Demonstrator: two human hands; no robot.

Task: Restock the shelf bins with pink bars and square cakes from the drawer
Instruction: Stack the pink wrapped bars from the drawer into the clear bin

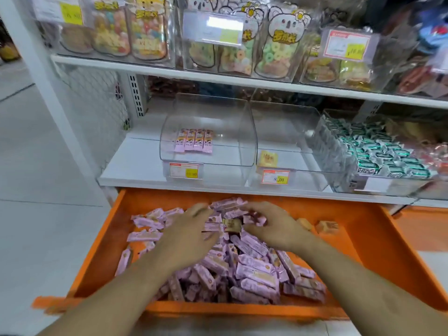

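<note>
A: Four pink bars (194, 141) only in the left bin (242, 132), one square cake (267, 159) in the bin next door (291, 132). Rest of our stock sits in the orange drawer (368, 229): big pink heap (242, 263) in the middle, a few loose cakes (326, 226) at the far right.

B: Agreed. We're mid-gather, by our reading. Best to scoop w/ both hands, bars lying parallel, so they drop flat in the bin.

A: And pull the stray cake (232, 225) out of the pink pile; it goes in the other bin.

B: Pose: both forearms reach in from below. Left hand (191, 234) palm down on the heap, fingers spread and fairly flat, holding nothing that we can see.

A: Right hand (269, 226) fingers curled over bars at the far side, touching them. Actual pinch? Can't tell, too blurred.
</note>
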